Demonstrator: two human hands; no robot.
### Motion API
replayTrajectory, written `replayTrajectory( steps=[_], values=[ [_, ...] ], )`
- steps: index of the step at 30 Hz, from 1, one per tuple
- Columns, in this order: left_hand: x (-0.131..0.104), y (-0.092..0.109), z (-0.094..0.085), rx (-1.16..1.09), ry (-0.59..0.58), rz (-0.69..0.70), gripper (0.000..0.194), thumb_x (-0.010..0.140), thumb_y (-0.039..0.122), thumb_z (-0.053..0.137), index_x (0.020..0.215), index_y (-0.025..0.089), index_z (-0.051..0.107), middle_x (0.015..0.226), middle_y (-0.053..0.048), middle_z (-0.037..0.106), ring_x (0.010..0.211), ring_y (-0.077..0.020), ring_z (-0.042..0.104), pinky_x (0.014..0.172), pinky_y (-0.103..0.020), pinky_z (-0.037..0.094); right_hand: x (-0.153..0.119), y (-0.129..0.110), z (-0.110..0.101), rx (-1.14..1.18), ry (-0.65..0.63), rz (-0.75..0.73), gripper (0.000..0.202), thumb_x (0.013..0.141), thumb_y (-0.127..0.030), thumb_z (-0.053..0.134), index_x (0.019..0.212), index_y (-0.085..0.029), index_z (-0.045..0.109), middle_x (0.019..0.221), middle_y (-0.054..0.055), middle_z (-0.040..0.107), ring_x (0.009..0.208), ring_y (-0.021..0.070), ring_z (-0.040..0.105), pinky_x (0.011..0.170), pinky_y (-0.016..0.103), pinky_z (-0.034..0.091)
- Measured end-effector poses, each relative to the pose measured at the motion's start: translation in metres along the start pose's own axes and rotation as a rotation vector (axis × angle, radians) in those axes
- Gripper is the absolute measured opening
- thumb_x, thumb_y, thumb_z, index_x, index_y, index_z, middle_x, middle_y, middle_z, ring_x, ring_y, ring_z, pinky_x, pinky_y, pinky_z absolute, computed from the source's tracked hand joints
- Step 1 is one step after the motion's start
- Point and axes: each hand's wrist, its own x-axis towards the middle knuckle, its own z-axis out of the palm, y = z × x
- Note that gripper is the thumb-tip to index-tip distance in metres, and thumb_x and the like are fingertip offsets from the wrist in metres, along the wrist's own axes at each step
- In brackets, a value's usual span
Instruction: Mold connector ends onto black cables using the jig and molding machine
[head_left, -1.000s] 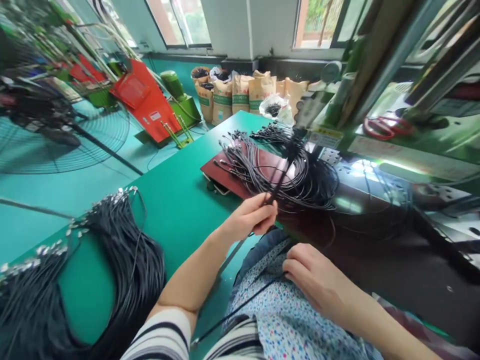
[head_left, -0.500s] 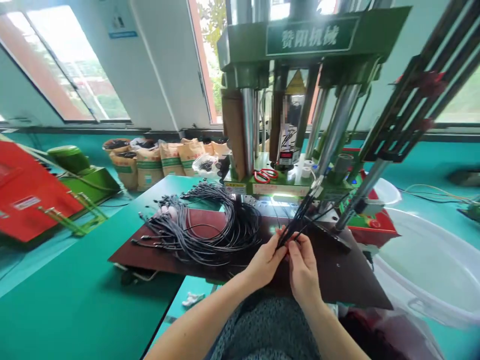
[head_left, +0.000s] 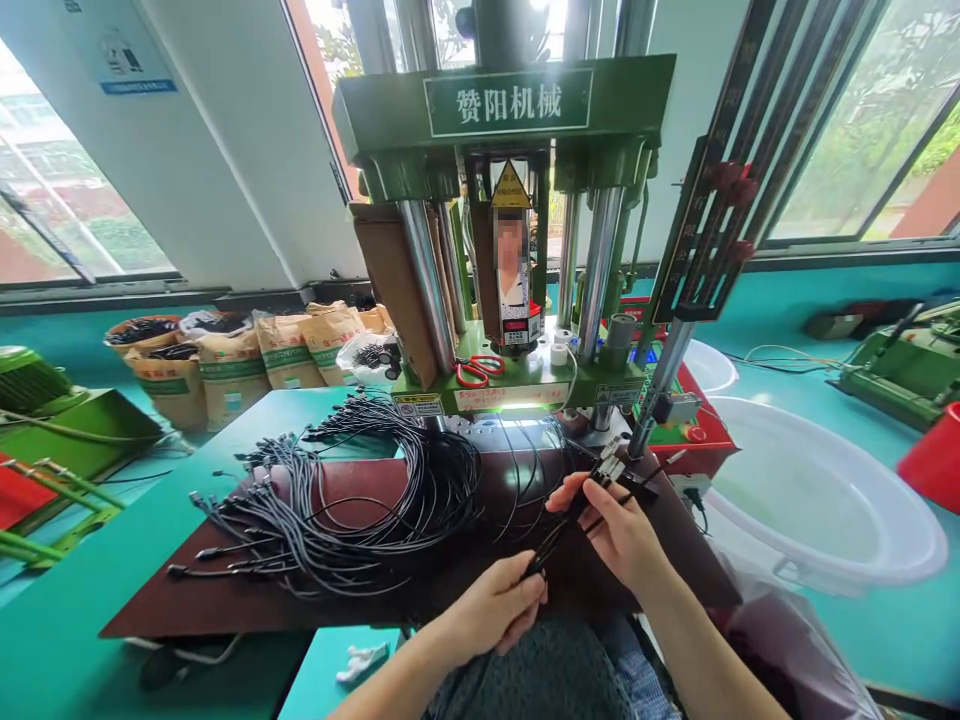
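Note:
A bundle of black cables [head_left: 551, 543] slants across in front of me, with metal plug ends [head_left: 610, 462] at its top. My left hand [head_left: 493, 605] is closed around the lower part of the bundle. Higher up, just below the plugs, my right hand [head_left: 621, 525] grips the same cables between thumb and fingers. To the left, a large coil of grey-black cables [head_left: 442, 485] lies on the dark brown board [head_left: 701, 565], its many plug ends pointing left. A few loose cables run from the machine's front edge towards the board.
A green press machine [head_left: 510, 110] stands directly ahead, with red-handled scissors [head_left: 481, 372] on its ledge. At the right are a red control box [head_left: 709, 450] and a big white tub [head_left: 832, 575]. Paper sacks [head_left: 234, 375] line the back wall. A crumpled white item [head_left: 362, 662] lies below the board.
My left hand has slid down the cables, away from my right hand, which is now up near the plugs. The bundle has come lower and closer, and my view has turned right.

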Motion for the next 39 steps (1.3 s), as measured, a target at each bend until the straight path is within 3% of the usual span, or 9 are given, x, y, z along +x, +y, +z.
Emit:
replayTrajectory(
  steps=[4, 8, 10, 14, 18, 22, 30, 36, 39],
  values=[
    [0.014, 0.016, 0.005, -0.066, -0.151, 0.001, 0.022, 0.079, 0.036, 0.054, 0.081, 0.016, 0.045, 0.06, 0.002, 0.056, 0.049, -0.0078, 0.051, 0.049, -0.02, 0.038, -0.006, 0.015, 0.001, -0.218, -0.098, -0.007, 0.023, 0.083, -0.034, 0.054, 0.081, -0.016, 0.069, 0.083, 0.007, 0.069, 0.082, 0.019, 0.063, 0.081, 0.034, 0.046],
    [0.045, 0.027, 0.017, -0.286, -0.104, 0.08, 0.03, 0.07, 0.037, 0.064, 0.085, 0.015, 0.051, 0.054, 0.003, 0.053, 0.046, -0.0081, 0.048, 0.047, -0.021, 0.038, -0.015, 0.027, -0.004, -0.161, -0.132, 0.192, 0.025, 0.082, -0.036, 0.053, 0.094, -0.019, 0.068, 0.098, 0.008, 0.066, 0.05, 0.012, 0.059, 0.047, 0.027, 0.05],
    [0.055, 0.026, 0.023, -0.366, -0.114, 0.022, 0.031, 0.071, 0.041, 0.063, 0.081, 0.015, 0.051, 0.042, 0.007, 0.042, 0.033, -0.0049, 0.033, 0.036, -0.018, 0.027, -0.012, 0.016, -0.015, -0.033, -0.131, 0.138, 0.028, 0.082, -0.035, 0.052, 0.105, -0.023, 0.064, 0.109, 0.009, 0.063, 0.07, 0.0176, 0.065, 0.064, 0.035, 0.053],
    [0.061, 0.019, 0.03, -0.339, -0.099, -0.078, 0.032, 0.075, 0.045, 0.057, 0.073, 0.013, 0.052, 0.035, 0.009, 0.035, 0.029, -0.0032, 0.021, 0.032, -0.017, 0.019, 0.003, -0.031, -0.049, 0.024, -0.061, -0.11, 0.037, 0.083, -0.037, 0.049, 0.119, -0.028, 0.055, 0.125, 0.007, 0.054, 0.117, 0.0239, 0.046, 0.1, 0.046, 0.032],
    [0.065, 0.021, 0.032, -0.295, -0.147, -0.097, 0.036, 0.076, 0.048, 0.053, 0.072, 0.013, 0.054, 0.037, 0.007, 0.039, 0.028, -0.0036, 0.026, 0.031, -0.018, 0.022, 0.01, -0.059, -0.06, -0.318, -0.15, 0.034, 0.032, 0.089, -0.035, 0.042, 0.108, -0.02, 0.063, 0.119, 0.01, 0.059, 0.114, 0.025, 0.049, 0.102, 0.045, 0.03],
    [0.073, 0.024, 0.035, -0.371, -0.198, -0.109, 0.034, 0.073, 0.045, 0.057, 0.075, 0.012, 0.054, 0.045, 0.003, 0.049, 0.031, -0.0068, 0.041, 0.032, -0.019, 0.031, 0.007, -0.049, -0.047, -0.605, -0.265, 0.111, 0.037, 0.091, -0.039, 0.036, 0.112, -0.02, 0.061, 0.118, 0.008, 0.059, 0.111, 0.0235, 0.051, 0.098, 0.041, 0.036],
    [0.085, 0.023, 0.049, -0.535, -0.136, -0.186, 0.045, 0.066, 0.049, 0.064, 0.087, 0.012, 0.049, 0.06, -0.006, 0.061, 0.048, -0.0166, 0.059, 0.049, -0.028, 0.045, 0.0, -0.012, -0.045, -0.965, -0.255, -0.172, 0.034, 0.091, -0.034, 0.037, 0.112, -0.02, 0.061, 0.114, 0.006, 0.062, 0.106, 0.0195, 0.055, 0.093, 0.035, 0.041],
    [0.091, 0.02, 0.045, -0.461, -0.067, -0.16, 0.035, 0.068, 0.046, 0.062, 0.078, 0.017, 0.044, 0.044, 0.009, 0.04, 0.03, -0.0041, 0.034, 0.034, -0.017, 0.025, 0.017, -0.011, -0.065, -1.031, -0.228, -0.107, 0.037, 0.092, -0.033, 0.031, 0.114, -0.018, 0.057, 0.108, 0.007, 0.064, 0.095, 0.0202, 0.06, 0.082, 0.034, 0.048],
    [0.093, 0.012, 0.039, -0.361, 0.111, -0.093, 0.027, 0.073, 0.041, 0.056, 0.077, 0.018, 0.043, 0.042, 0.011, 0.034, 0.029, -0.0029, 0.026, 0.032, -0.016, 0.018, 0.033, -0.018, -0.085, -1.485, -0.075, -0.076, 0.038, 0.087, -0.022, 0.04, 0.122, -0.011, 0.047, 0.113, 0.013, 0.061, 0.103, 0.024, 0.056, 0.087, 0.036, 0.044]
  ],
)
